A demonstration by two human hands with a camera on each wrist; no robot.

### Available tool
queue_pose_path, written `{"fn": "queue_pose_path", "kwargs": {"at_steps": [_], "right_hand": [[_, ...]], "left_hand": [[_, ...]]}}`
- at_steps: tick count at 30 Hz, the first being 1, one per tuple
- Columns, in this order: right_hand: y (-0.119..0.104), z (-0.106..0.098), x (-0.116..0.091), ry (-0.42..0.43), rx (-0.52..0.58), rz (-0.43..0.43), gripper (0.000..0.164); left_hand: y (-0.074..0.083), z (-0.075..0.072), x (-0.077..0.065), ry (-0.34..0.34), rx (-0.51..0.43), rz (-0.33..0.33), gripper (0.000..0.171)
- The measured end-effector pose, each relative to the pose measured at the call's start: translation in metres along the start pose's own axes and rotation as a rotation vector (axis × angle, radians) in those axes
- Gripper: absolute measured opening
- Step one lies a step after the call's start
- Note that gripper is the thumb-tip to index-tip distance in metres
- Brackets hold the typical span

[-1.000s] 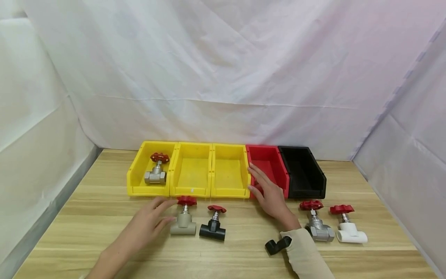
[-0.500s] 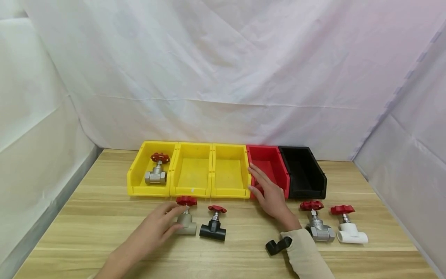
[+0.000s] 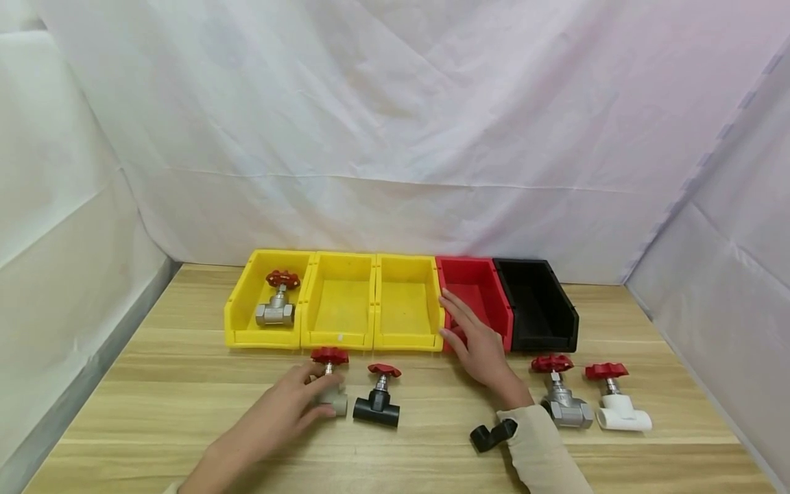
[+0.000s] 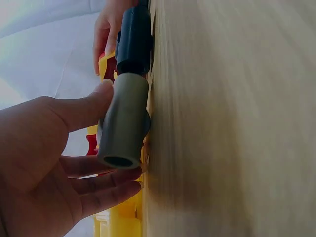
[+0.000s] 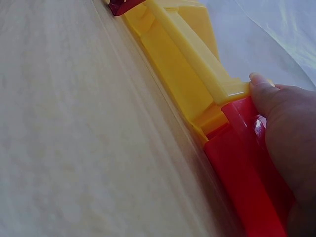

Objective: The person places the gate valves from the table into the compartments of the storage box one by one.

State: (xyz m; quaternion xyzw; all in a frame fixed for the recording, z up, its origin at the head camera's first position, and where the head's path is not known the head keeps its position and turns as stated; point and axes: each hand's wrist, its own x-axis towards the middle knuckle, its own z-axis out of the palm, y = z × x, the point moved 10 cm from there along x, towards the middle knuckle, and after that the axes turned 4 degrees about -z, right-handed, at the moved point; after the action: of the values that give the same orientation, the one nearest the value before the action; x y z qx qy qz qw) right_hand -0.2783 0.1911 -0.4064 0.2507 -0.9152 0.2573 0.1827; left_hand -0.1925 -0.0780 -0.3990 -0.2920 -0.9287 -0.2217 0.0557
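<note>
My left hand [image 3: 284, 405] holds a beige tee-shaped valve [image 4: 123, 121] with a red handwheel, which lies on the table before the middle-left yellow bin. In the left wrist view the thumb touches its pipe body and the fingers reach around behind it. Just right of it lies a black tee valve [image 3: 378, 409], also with a red handwheel. My right hand [image 3: 481, 346] rests with loosely extended fingers on the shared edge of the right-hand yellow bin [image 3: 407, 341] and the red bin [image 3: 463, 295]. Its thumb lies against the yellow rim [image 5: 237, 90].
A metal valve [image 3: 276, 312] sits in the leftmost yellow bin [image 3: 262, 338]. At the row's right end stands a black bin [image 3: 540, 302]. Another metal valve [image 3: 564, 409] and a white valve [image 3: 622, 415] lie at the right. A black bent piece [image 3: 492, 436] sits beside the right sleeve.
My left hand has moved right onto the beige valve, its fingers and thumb now around the valve's body. The right hand stays where it was on the bins.
</note>
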Motion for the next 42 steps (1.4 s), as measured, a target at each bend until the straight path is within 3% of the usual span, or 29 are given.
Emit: {"fn": "queue_pose_path", "kwargs": {"at_steps": [9, 22, 42], "right_hand": [[-0.0025, -0.0014, 0.0006, 0.003, 0.013, -0.006, 0.068], [-0.0011, -0.0018, 0.0012, 0.0, -0.001, 0.001, 0.069], [-0.0007, -0.0004, 0.0008, 0.006, 0.005, -0.014, 0.069]], "left_hand": [[0.0002, 0.0089, 0.0016, -0.065, -0.038, 0.012, 0.039], [0.0034, 0.0084, 0.0052, -0.043, -0.031, 0.08, 0.042], [0.0036, 0.0081, 0.006, -0.037, 0.0, 0.023, 0.035]]}}
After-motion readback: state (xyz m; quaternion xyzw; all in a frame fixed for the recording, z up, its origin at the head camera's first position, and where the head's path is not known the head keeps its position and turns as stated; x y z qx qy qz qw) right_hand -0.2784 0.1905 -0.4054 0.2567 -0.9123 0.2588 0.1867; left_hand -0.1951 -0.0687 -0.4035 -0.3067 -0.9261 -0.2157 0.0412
